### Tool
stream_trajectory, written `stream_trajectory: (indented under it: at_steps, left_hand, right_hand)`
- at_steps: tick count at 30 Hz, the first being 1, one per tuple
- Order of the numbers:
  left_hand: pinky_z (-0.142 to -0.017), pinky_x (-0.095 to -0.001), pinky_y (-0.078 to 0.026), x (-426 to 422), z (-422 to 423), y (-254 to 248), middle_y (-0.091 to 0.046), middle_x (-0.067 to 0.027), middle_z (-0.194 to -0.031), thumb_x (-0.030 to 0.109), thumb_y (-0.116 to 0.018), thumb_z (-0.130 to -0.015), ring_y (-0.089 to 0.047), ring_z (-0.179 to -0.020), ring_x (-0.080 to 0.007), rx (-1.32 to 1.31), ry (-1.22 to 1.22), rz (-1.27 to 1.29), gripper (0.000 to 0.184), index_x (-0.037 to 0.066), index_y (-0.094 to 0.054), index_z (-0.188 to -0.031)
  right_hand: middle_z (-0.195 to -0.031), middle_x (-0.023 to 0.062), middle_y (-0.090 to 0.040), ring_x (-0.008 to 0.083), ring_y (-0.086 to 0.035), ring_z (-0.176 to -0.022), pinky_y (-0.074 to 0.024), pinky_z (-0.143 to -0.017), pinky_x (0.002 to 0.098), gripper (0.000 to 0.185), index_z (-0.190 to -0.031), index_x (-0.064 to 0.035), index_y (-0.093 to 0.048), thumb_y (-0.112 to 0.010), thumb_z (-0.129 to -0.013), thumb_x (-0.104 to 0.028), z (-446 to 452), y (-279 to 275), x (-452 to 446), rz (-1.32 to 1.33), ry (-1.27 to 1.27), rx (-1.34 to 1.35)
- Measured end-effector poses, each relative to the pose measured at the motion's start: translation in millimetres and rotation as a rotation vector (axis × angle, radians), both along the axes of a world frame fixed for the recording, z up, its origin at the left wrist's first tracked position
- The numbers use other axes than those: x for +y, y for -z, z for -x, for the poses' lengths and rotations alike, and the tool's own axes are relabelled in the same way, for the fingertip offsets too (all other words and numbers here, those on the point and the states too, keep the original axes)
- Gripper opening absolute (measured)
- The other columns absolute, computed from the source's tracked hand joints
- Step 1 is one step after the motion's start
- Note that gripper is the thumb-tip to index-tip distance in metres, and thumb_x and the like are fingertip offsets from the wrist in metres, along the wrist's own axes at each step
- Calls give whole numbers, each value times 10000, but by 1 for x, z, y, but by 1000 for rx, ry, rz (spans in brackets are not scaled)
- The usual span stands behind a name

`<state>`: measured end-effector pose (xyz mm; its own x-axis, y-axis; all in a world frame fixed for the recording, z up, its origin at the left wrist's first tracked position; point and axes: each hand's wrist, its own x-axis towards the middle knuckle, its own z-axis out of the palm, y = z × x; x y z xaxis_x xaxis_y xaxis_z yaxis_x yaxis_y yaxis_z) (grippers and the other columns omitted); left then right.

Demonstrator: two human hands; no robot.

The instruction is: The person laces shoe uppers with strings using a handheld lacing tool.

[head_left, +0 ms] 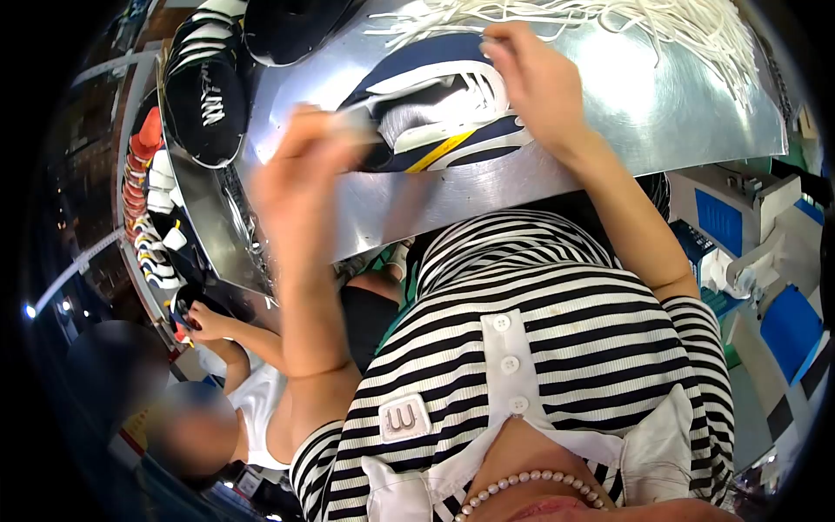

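Observation:
A navy and white shoe (413, 63) with a yellow strip (441, 151) lies on its side on the shiny metal table (626, 143), its opening and white lace area facing me. My right hand (541, 85) is over the shoe's right end, fingers bent and pinched at its upper edge. Whatever is between those fingertips is too small to make out. My left hand (300, 178) is raised at the shoe's left end, smeared by motion. A pale grey blur shows by its fingertips, and I cannot tell what it is.
White laces (609, 19) are heaped along the table's far side. Black shoes (205, 109) stand at the left edge, beside another dark shoe (291, 30). Colourful shoe parts (143, 165) are lined up further left. Nearby, a co-worker's hand (207, 322) holds a dark item.

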<state>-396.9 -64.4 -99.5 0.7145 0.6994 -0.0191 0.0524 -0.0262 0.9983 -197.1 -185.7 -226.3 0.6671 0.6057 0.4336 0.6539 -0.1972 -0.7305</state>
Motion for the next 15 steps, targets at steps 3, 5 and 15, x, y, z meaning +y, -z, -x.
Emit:
stream_trajectory:
  at_steps: [3, 5, 15]
  left_hand:
    - [-848, -319, -445, -27, -27, 44, -615, -66, -982, 15, -733, -772, -555, -967, -224, 247, 241, -1010, 156, 40, -684, -918]
    - [-850, -320, -446, -35, -32, 67, -624, -89, -995, 29, -741, -762, -566, -969, -239, 269, 130, -911, 133, 20, -671, -874]
    - [-672, -316, -510, -25, -44, 75, -699, -126, -831, 204, -774, -810, -662, -720, -223, 376, 95, -731, 281, -4, -653, -955]
  right_hand:
    - [-833, 55, -669, 127, -627, -709, -489, -664, 247, 194, -1103, -33, -609, -596, -964, -168, -9, -13, -15, -135, -62, 448]
    - [-851, 72, -664, 132, -632, -759, -489, -674, 249, 189, -1108, -28, -597, -584, -967, -153, 0, -28, -32, -120, -160, 397]
    - [-836, 133, -694, 273, -675, -710, -506, -632, 330, 162, -1023, -33, -568, -614, -939, -163, 42, -28, -58, 127, -275, 454]
